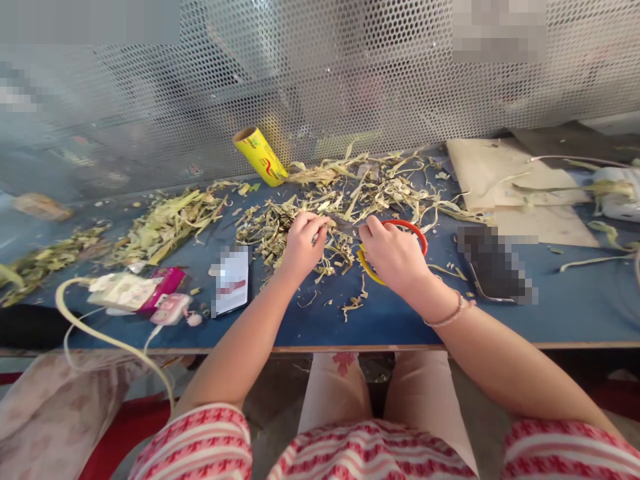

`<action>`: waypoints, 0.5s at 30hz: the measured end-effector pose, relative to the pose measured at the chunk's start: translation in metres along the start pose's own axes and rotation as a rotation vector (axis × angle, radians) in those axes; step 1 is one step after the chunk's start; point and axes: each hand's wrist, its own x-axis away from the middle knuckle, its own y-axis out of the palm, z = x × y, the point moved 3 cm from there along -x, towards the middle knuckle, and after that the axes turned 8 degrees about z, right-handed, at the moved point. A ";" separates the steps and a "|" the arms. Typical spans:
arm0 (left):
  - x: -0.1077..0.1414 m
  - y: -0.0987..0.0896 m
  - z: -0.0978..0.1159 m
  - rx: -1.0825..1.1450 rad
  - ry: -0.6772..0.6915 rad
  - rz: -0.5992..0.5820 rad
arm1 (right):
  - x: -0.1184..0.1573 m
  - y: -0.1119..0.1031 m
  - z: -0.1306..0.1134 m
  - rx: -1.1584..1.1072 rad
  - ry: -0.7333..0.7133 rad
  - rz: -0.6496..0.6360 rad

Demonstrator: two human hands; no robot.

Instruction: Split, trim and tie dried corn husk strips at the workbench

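My right hand (395,257) is closed round a pair of scissors (419,231) with one red and one yellow handle loop. The scissors' blades point left toward my other hand. My left hand (303,243) pinches a dried plant piece near the blade tips; the fingers partly hide it. Beneath and behind both hands spreads a pile of dried plant strips (350,190), pale yellow-green, with short cut bits at its left side. A few loose scraps (353,307) lie closer to the table's front edge.
A yellow cardboard tube (263,159) leans against the perforated metal panel (320,80). Phones lie at left (231,283) and right (493,267). A power strip (123,292) with cables, more dried leaves (167,223) and brown cardboard (493,173) also occupy the blue tabletop (565,307).
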 end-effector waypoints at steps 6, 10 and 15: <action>0.000 -0.002 0.003 -0.100 0.092 -0.053 | 0.001 0.002 -0.002 0.025 -0.012 0.020; 0.001 -0.003 -0.002 -0.093 0.078 -0.100 | 0.001 0.007 -0.006 0.056 -0.024 0.035; 0.004 0.002 -0.010 -0.040 0.059 -0.207 | 0.000 0.017 -0.009 0.067 -0.039 0.004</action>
